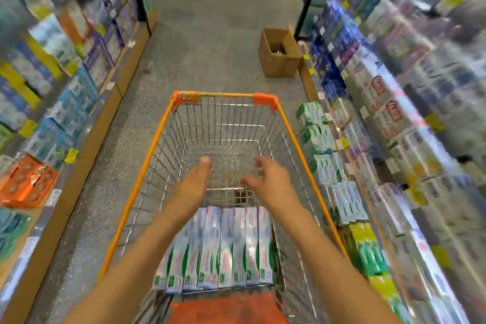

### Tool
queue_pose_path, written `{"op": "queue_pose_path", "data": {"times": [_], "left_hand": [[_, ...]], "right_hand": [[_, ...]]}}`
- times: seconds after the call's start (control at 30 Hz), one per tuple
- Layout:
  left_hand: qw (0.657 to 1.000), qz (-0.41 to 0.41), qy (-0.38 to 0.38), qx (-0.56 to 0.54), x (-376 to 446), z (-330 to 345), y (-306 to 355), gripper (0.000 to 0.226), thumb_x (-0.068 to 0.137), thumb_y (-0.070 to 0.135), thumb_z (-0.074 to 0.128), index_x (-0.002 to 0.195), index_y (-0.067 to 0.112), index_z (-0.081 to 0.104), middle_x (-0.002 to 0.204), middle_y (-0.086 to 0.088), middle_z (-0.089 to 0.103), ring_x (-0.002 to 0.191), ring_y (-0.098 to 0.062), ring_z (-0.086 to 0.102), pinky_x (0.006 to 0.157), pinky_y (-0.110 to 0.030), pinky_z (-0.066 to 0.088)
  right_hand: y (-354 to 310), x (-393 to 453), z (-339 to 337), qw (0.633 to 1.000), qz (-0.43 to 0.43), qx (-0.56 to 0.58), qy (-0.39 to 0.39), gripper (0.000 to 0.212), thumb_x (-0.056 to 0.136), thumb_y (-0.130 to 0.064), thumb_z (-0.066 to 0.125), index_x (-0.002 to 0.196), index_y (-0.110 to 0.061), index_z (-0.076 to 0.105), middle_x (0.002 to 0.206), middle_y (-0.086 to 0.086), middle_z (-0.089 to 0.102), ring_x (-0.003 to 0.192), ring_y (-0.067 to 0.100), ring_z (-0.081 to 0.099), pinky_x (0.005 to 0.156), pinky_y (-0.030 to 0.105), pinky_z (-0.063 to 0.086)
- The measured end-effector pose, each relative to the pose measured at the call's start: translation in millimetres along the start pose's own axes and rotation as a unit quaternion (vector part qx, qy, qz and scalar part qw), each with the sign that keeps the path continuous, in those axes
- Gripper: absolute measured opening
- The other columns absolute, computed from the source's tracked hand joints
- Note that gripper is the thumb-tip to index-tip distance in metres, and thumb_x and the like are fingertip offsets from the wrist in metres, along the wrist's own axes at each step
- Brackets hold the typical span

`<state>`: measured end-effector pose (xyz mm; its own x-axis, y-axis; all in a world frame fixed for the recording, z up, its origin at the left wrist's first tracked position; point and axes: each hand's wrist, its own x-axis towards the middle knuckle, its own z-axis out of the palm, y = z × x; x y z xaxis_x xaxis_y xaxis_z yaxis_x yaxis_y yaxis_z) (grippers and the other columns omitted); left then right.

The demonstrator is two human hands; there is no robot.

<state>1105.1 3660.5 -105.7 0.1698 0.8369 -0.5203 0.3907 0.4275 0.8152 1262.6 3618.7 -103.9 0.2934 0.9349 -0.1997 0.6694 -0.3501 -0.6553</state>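
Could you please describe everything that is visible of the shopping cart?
The shopping cart is a metal wire basket with an orange rim and orange plastic corners at its far end. It stands upright on the speckled floor between the left shelf and the right shelf, pointing away from the camera. A row of long boxes lies side by side at its near end. The left hand and right hand reach over it, open, gripping nothing.

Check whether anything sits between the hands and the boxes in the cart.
Nothing visible does. The left hand and right hand hang open over the cart, just beyond the row of boxes, which lies uncovered at its near end.
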Motion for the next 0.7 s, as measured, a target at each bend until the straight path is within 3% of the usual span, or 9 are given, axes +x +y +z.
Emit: {"op": "queue_pose_path", "data": {"times": [0.07,0.17,0.27,0.37,0.5,0.57,0.7], "left_hand": [[0.995,0.099,-0.021,0.022,-38.6,13.3,53.5,0.048,0.098,0.051,0.025,0.126,0.024,0.052,0.119,0.0,0.057,0.11,-0.023,0.054,0.093,-0.036,0.04],[0.958,0.247,-0.05,0.133,-103.9,48.3,108.1,0.034,0.099,0.04,0.035,0.114,0.019,0.058,0.11,-0.003,0.061,0.108,-0.024,0.057,0.09,-0.031,0.039],[0.889,0.398,-0.034,0.226,-171.2,92.0,141.2,0.024,0.095,0.025,0.052,0.109,0.009,0.064,0.102,-0.006,0.066,0.09,-0.019,0.058,0.074,-0.023,0.036],[0.808,0.515,-0.06,0.278,-231.1,143.8,157.2,0.025,0.092,0.03,0.054,0.104,0.011,0.065,0.096,-0.005,0.068,0.089,-0.023,0.061,0.075,-0.029,0.039],[0.744,0.567,-0.109,0.336,-292.1,218.3,161.4,0.028,0.093,0.029,0.053,0.117,0.016,0.061,0.107,-0.003,0.065,0.102,-0.024,0.058,0.08,-0.031,0.039],[0.724,0.575,-0.145,0.351,-312.1,259.7,159.3,0.027,0.094,0.031,0.051,0.116,0.018,0.06,0.107,-0.001,0.065,0.101,-0.024,0.058,0.081,-0.034,0.045],[0.668,0.593,-0.204,0.4,-339.4,361.6,148.5,0.031,0.095,0.036,0.047,0.123,0.023,0.055,0.11,0.005,0.063,0.096,-0.017,0.058,0.077,-0.032,0.047]], "right_hand": [[-19.3,-36.3,-67.5,0.997,-0.032,-0.011,0.072,0.054,0.086,-0.026,0.068,0.132,-0.004,0.05,0.128,0.015,0.056,0.117,0.028,0.053,0.096,0.033,0.04],[-23.6,-109.8,-157.3,0.983,-0.049,-0.036,0.175,0.052,0.086,-0.028,0.068,0.13,-0.007,0.052,0.126,0.011,0.058,0.115,0.026,0.054,0.096,0.037,0.04],[-6.4,-198.8,-232.3,0.963,-0.027,-0.071,0.26,0.049,0.085,-0.031,0.068,0.128,-0.01,0.054,0.123,0.007,0.06,0.114,0.023,0.054,0.095,0.033,0.04],[28.6,-280.6,-288.3,0.937,0.025,-0.096,0.335,0.041,0.083,-0.025,0.071,0.118,-0.008,0.061,0.11,0.011,0.066,0.104,0.027,0.06,0.09,0.037,0.044],[87.6,-368.6,-330.3,0.906,0.108,-0.096,0.397,0.04,0.08,-0.027,0.074,0.114,-0.008,0.064,0.104,0.01,0.068,0.097,0.025,0.062,0.086,0.033,0.045],[121.1,-404.9,-341.7,0.897,0.135,-0.093,0.411,0.039,0.08,-0.028,0.074,0.112,-0.008,0.064,0.102,0.008,0.068,0.095,0.025,0.063,0.085,0.035,0.047],[199.2,-467.0,-362.0,0.885,0.192,-0.103,0.411,0.042,0.08,-0.033,0.072,0.117,-0.015,0.062,0.106,0.0,0.067,0.098,0.018,0.061,0.081,0.027,0.042]]}}
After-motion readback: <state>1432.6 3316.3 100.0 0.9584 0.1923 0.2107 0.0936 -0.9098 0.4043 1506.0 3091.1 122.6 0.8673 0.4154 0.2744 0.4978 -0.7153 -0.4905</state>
